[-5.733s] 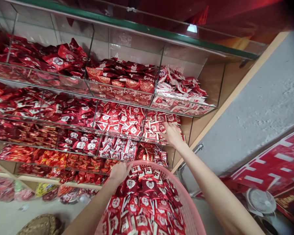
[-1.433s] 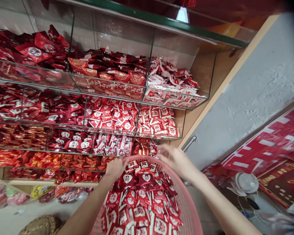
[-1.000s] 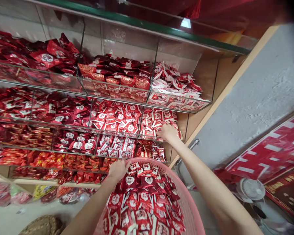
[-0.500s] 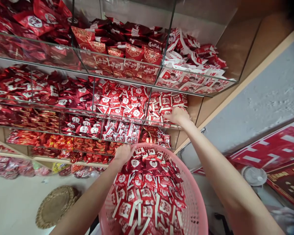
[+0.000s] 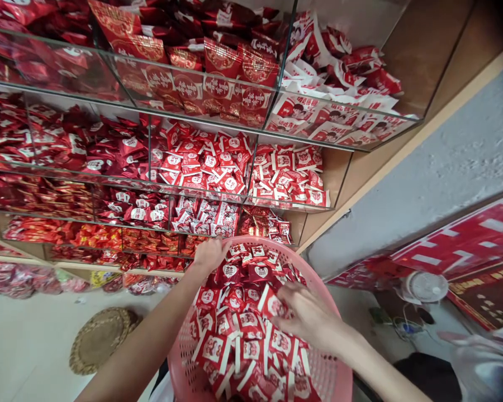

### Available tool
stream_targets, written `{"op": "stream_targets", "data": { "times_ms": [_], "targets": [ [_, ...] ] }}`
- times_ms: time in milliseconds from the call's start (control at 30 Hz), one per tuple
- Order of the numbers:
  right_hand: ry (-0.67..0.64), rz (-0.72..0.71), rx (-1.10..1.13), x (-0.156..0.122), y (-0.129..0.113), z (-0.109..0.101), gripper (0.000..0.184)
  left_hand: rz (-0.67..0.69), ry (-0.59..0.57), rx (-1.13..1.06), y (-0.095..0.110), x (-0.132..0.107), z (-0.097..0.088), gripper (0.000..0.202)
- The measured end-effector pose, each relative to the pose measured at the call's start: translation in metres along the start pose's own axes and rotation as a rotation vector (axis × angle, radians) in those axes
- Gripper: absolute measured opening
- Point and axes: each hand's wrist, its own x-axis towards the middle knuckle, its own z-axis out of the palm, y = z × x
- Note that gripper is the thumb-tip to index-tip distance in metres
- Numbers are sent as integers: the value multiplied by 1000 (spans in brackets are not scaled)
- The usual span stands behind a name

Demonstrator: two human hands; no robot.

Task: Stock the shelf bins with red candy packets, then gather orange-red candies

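Observation:
A pink plastic basket (image 5: pixel 333 365) is heaped with small red-and-white candy packets (image 5: pixel 235 329). My left hand (image 5: pixel 209 254) grips the basket's far rim, fingers curled over it. My right hand (image 5: pixel 304 315) is down inside the basket on the heap, fingers pinching a red packet (image 5: pixel 270 304). Above the basket, the rightmost bin of the second glass shelf (image 5: pixel 291 178) holds the same kind of red-and-white packets.
Tiered glass shelves (image 5: pixel 159 184) with dividers hold several kinds of red packets. A grey wall (image 5: pixel 436 167) and a wooden shelf side lie to the right. A round woven mat (image 5: pixel 98 338) sits on the floor at left, a small white fan (image 5: pixel 423 287) at right.
My right hand has come down from the right-hand shelf bin into the basket and now pinches a packet. The left hand has stayed on the rim. The view has tilted downward.

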Motion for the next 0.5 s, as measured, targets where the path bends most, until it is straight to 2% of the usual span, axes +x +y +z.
{"op": "stream_targets", "data": {
  "times_ms": [67,133,233,300,400,500],
  "targets": [
    [-104,19,-20,-11,7,22,15,-3,-5,-2,0,1,1,60],
    [-175,21,-11,-20,11,33,17,-5,-3,-2,0,1,1,61],
    [-226,29,48,-26,14,37,27,-8,-5,11,0,2,1,62],
    [-198,43,68,-27,17,35,30,-3,-5,19,1,1,0,62],
    [-133,34,57,-30,25,37,21,-1,-20,20,1,1,-1,63],
    [-202,46,44,-35,32,42,13,-8,-37,24,1,0,-2,64]
  ]
}}
